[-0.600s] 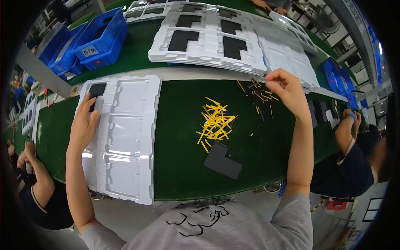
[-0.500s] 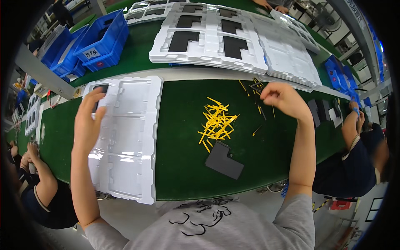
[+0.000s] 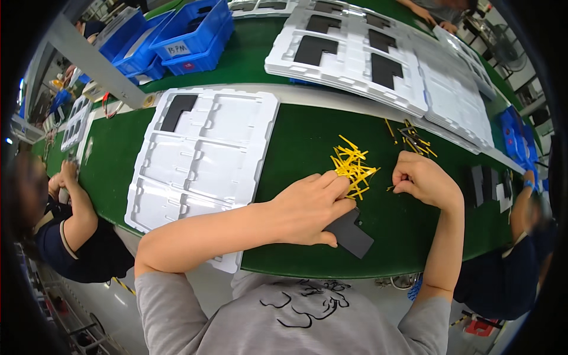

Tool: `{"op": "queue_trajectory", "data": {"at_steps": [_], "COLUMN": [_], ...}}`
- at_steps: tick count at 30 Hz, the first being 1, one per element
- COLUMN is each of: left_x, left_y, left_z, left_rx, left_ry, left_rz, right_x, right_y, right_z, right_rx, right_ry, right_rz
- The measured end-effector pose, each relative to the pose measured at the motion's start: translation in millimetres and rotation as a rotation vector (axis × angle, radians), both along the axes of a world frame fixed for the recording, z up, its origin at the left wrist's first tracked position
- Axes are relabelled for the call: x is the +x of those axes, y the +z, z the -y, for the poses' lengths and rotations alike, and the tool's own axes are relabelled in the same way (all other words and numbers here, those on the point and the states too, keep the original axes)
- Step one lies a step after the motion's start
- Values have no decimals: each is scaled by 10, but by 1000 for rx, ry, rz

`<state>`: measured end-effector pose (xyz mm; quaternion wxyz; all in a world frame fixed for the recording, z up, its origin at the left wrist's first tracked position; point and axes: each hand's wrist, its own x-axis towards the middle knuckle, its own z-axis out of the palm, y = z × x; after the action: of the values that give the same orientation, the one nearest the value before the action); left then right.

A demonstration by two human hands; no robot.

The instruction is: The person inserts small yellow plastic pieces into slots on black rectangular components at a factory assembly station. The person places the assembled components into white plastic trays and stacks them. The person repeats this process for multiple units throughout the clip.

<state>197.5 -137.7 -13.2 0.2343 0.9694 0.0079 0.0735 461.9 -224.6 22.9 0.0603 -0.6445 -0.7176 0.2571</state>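
Observation:
My left hand [image 3: 312, 204] reaches across to a dark grey L-shaped flat piece [image 3: 355, 235], covering part of it. Its thumb stands apart from the fingers, whose tips are by a loose pile of yellow strips [image 3: 354, 167]. Over the mat to the right, my right hand [image 3: 425, 179] is closed in a pinch. A tiny yellow-and-dark strip end [image 3: 390, 189] shows at its fingertips; whether it is held cannot be made out. On the left lies a white compartment tray [image 3: 228, 155] with one black L-shaped piece [image 3: 179, 112] in its far-left pocket.
Scattered dark and yellow bits [image 3: 414, 139] lie beyond my right hand. Stacked white trays [image 3: 349, 74] with black pieces stand behind. Blue bins [image 3: 195, 44] are at the back left. Co-workers' arms [image 3: 80, 204] flank the green table [image 3: 296, 260]. Dark flat pieces [image 3: 486, 184] lie at right.
My left hand has moved right from the white tray to the grey L-shaped piece. My right hand has come nearer, away from the scattered bits. The whole view has shifted.

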Motion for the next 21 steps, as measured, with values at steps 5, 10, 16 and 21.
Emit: {"op": "queue_trajectory", "data": {"at_steps": [5, 10, 16, 21], "left_x": [-5, -117, -18, 4], "left_y": [-30, -123, -10, -216], "left_z": [-28, -8, -82, -159], "left_rx": [-43, -245, -818, -989], "left_ry": [55, 47, 126, 321], "left_rz": [65, 250, 217, 501], "right_x": [-77, -280, -35, -355], "right_y": [-29, 17, -73, 199], "right_z": [-67, -155, 61, -135], "right_rx": [59, 179, 147, 242], "right_ry": [-4, -57, 13, 119], "right_rz": [-54, -125, -14, -125]}}
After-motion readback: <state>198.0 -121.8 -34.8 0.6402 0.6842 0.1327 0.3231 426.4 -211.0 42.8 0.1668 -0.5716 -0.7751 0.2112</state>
